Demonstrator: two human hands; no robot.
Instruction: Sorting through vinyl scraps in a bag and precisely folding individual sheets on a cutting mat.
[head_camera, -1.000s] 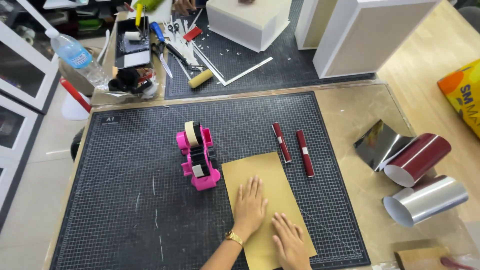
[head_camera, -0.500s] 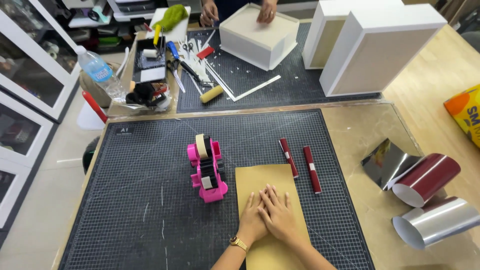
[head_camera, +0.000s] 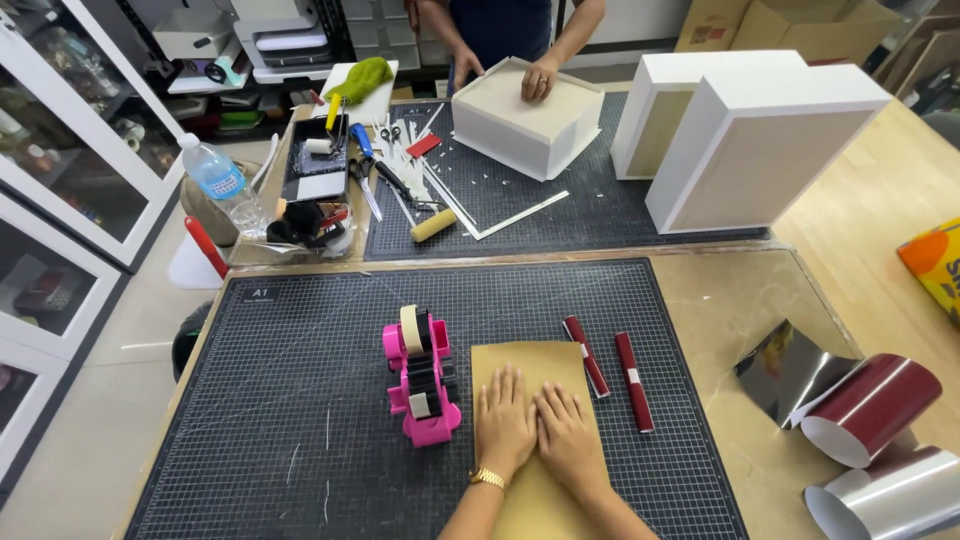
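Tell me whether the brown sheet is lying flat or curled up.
Flat. The brown sheet lies spread on the cutting mat, with the left hand and right hand pressed palm-down on it, side by side.

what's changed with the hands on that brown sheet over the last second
The right hand slid up the brown sheet until it lay flat beside the left hand, which stayed pressed on it. Nothing was picked up or released. The pink tape dispenser and the two dark red strips stayed put.
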